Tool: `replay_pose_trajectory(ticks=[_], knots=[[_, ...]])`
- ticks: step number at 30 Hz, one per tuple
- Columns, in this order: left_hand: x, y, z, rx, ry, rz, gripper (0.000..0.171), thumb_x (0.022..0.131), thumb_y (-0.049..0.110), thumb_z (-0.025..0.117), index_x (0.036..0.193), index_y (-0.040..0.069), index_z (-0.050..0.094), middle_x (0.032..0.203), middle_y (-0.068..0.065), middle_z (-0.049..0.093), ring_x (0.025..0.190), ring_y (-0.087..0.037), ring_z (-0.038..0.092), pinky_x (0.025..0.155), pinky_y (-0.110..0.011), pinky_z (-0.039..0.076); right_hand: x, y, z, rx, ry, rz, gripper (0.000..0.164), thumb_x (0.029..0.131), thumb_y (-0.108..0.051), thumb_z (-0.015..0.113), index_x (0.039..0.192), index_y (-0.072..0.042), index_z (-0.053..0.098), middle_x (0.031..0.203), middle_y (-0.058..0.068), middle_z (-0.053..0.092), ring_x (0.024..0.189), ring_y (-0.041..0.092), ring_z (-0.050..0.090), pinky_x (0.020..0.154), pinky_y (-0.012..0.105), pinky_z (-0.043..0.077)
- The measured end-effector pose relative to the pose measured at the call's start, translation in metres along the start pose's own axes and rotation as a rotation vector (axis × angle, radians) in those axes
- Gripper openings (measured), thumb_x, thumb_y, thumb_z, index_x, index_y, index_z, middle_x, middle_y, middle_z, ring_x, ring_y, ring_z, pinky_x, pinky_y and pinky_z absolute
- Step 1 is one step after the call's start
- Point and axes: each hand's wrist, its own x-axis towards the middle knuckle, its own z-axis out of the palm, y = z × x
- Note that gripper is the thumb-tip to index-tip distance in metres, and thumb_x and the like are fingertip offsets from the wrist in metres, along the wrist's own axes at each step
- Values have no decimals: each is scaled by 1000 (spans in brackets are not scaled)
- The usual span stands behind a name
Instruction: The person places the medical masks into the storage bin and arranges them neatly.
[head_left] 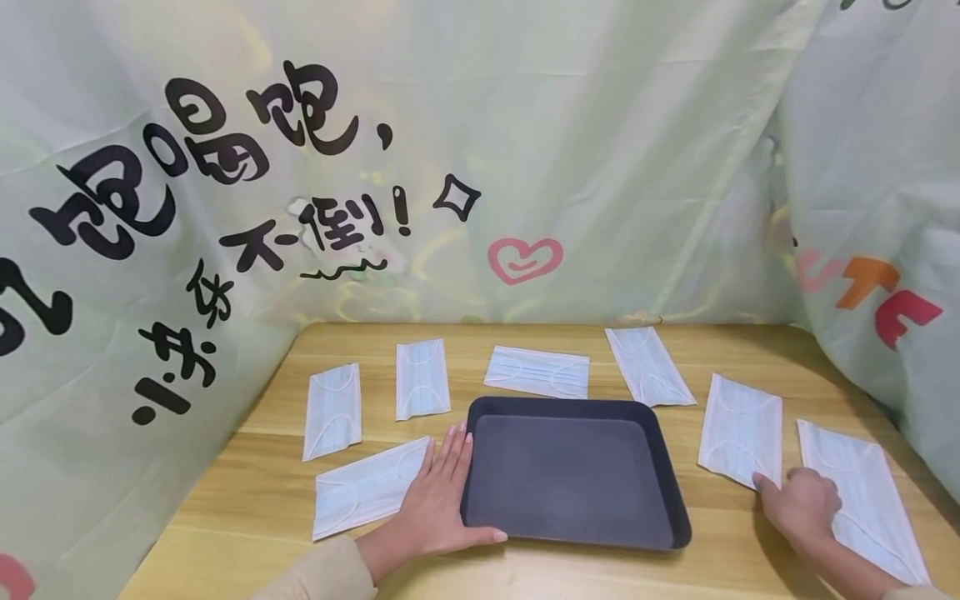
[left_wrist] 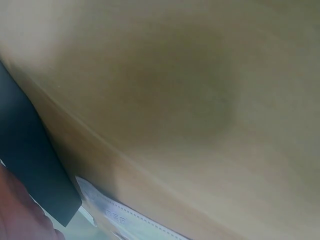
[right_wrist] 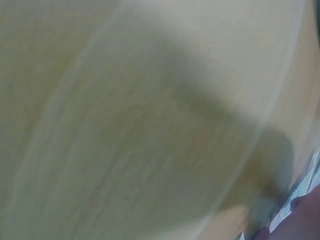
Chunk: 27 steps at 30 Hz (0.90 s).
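A dark grey rectangular tray sits on the wooden table. Along its left side my left hand lies with straight fingers, the thumb reaching to the tray's near edge. Under the left fingertips' side a pale blue face mask lies slanted, partly covered by the hand. At the right, my right hand has curled fingers and pinches the near edge of another face mask. A further mask lies just beneath and right of that hand. In the right wrist view, only part of the right hand shows.
Several more face masks lie spread around the tray: one mask at the left, others along the back, including a sideways one and a tilted one. A printed cloth hangs behind the table.
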Motion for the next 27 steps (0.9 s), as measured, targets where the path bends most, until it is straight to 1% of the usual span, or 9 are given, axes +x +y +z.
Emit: replay_pose_trajectory(ticks=[4,10,14,17,19,21,23,26,27], knots=[[0,0,1,-2,3,10,122,63,87,37,144,0,9,153,-15,3,141,-27,4,112,-48,14,1,2,1,3,-16,16,45,82,-15,55,96,27,47,94,43,48,92,56,39,82,57,29],[-1,0,2,-18,4,20,122,64,87,35,144,0,8,153,-15,2,141,-27,4,112,-47,15,3,1,2,-3,-22,63,46,81,-16,54,102,24,47,99,43,47,94,57,40,81,56,32],[0,0,2,-23,2,18,121,64,86,37,144,0,8,153,-15,1,141,-28,4,112,-47,16,4,0,-1,-6,-52,63,46,81,-16,54,102,24,47,99,42,47,93,57,40,80,56,34],[0,0,2,-32,-9,16,121,64,86,38,144,1,7,153,-14,1,141,-27,3,112,-46,16,5,-1,-3,-11,-69,72,42,81,-17,54,93,23,49,91,41,48,88,56,44,74,53,36],[0,0,2,-36,-12,16,121,64,85,39,144,1,7,153,-15,1,141,-27,3,112,-46,16,5,-1,-5,-10,-76,81,38,81,-17,54,83,20,51,84,38,49,83,54,46,70,51,37],[0,0,1,-40,-16,14,121,64,85,40,144,1,8,153,-14,1,141,-27,4,112,-46,16,5,-2,-6,-9,-84,89,35,80,-18,54,78,17,51,80,35,50,80,52,47,67,49,37],[0,0,1,-45,-20,11,121,64,85,40,144,1,7,153,-14,0,141,-27,3,113,-46,15,6,-2,-7,-11,-95,94,36,80,-18,54,80,18,52,81,36,50,80,51,48,66,49,38],[0,0,1,-50,-20,10,121,64,85,41,144,1,8,153,-13,0,141,-27,3,113,-45,15,8,-1,-7,-15,-110,90,43,80,-18,55,95,22,50,94,39,52,85,53,48,68,49,40],[0,0,0,-51,-18,10,121,64,85,41,144,1,8,153,-13,0,141,-27,4,113,-45,15,9,-1,-7,-19,-111,85,44,80,-18,55,99,22,50,98,39,52,87,53,48,69,49,40]])
